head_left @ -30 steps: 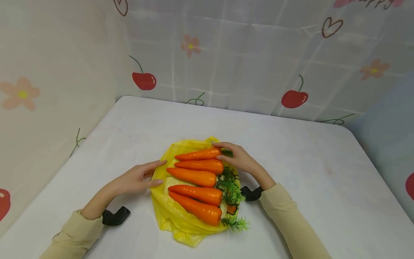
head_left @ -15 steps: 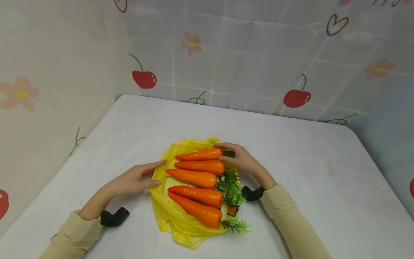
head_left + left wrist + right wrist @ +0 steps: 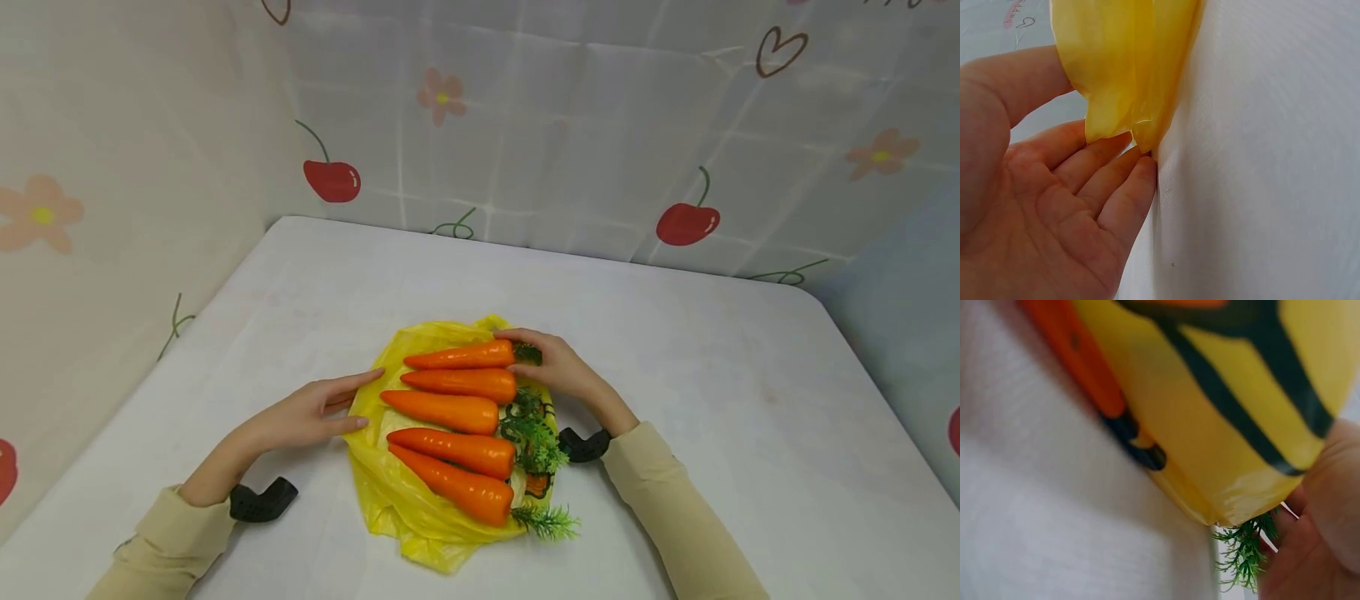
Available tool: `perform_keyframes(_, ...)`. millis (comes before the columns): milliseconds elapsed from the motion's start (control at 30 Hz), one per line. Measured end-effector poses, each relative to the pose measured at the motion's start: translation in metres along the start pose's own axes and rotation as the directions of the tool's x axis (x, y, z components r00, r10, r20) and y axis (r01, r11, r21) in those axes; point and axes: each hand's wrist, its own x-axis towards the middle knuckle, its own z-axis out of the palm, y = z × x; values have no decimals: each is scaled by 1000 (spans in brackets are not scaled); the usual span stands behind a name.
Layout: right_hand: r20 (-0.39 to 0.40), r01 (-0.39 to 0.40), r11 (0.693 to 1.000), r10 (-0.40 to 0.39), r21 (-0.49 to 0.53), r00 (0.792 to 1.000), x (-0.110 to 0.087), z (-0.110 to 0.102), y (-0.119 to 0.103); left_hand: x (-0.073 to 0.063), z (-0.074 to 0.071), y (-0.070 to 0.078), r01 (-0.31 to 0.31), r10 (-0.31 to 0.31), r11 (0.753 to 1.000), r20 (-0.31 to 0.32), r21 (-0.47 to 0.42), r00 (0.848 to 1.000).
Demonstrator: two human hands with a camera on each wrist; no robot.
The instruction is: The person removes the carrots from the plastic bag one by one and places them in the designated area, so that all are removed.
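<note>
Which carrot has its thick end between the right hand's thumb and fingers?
The topmost carrot in the head view: the right hand frames its thick end alone; the other four all lie lower in that view.

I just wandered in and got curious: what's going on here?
Five glossy orange carrots lie side by side on a crumpled yellow plastic bag on a white table. A person's bare left hand touches the bag's left edge; the right hand is at the leafy end of the farthest carrot, though whether it grips it is unclear.
</note>
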Motion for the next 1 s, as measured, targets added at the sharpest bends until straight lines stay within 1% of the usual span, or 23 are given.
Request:
perform_keyframes(167, -17, -11, 1000, 11, 11, 1000, -2, -2, -2, 1, 0, 1, -8, 8, 1000, 11, -8, 1000)
perform_keyframes(333, -25, -31, 999, 32, 28, 999, -6, -7, -6, 1, 0, 1, -28, 29, 999, 23, -18, 999)
perform_keyframes(633, -31, -94, 992, 97, 84, 995, -13, -21, -13, 1, 3, 1, -39, 39, 999, 29, -13, 999)
perform_keyframes(833, -48, -119, 984, 126, 133, 991, -26, -33, -15, 2, 2, 1, -21, 20, 1000, 16, 9, 1000)
perform_keyframes(1000, -55, -154, 976, 164, 152, 985, -38, -42, -12, -1, 2, 1, 1, -2, 1000, 13, 9, 1000)
